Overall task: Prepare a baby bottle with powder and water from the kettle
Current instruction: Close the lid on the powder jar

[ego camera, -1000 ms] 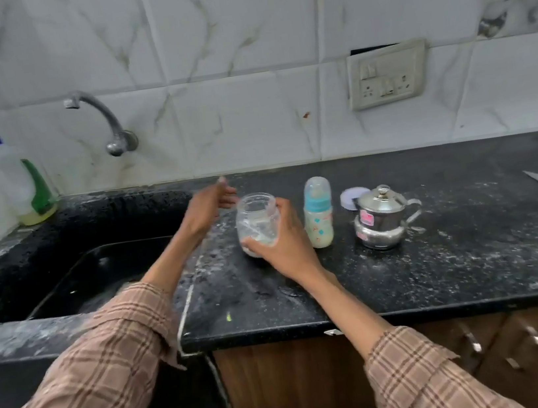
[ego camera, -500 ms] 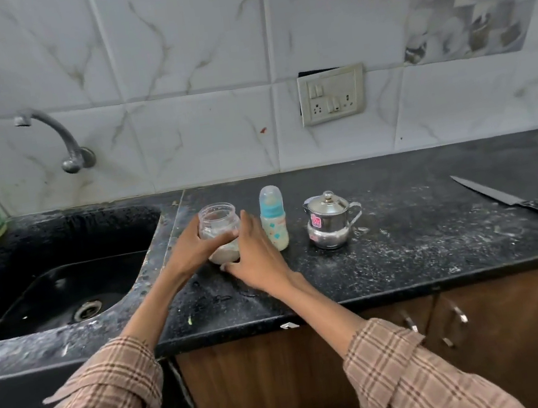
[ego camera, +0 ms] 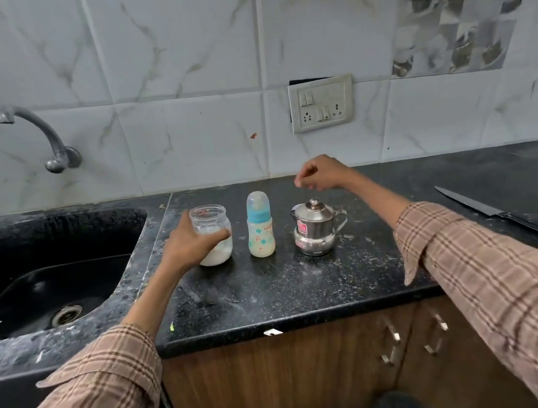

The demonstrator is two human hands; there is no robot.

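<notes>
Head view: countertop (ego camera: 307,288) is seen from above, black and dusted with white powder.
Left hand: left hand (ego camera: 187,246) is wrapped round the powder jar (ego camera: 212,234), fingers curled about its lower half, thumb hidden behind the glass.
Powder jar: it is stood upright near the sink edge, lid off, white powder filling its bottom part.
Baby bottle: baby bottle (ego camera: 259,225) is stood upright just right of the jar, blue collar and clear cap on, untouched.
Kettle: small steel kettle (ego camera: 315,226) is set right of the bottle, lid on, handle turned right.
Right hand: right hand (ego camera: 320,173) is held in the air above and behind the kettle, fingers curled inward; whether anything is pinched cannot be told.
Sink: black sink (ego camera: 44,266) is seen at left, under a wall tap (ego camera: 40,135).
Knife: knife (ego camera: 497,211) is laid far right, well apart.
</notes>
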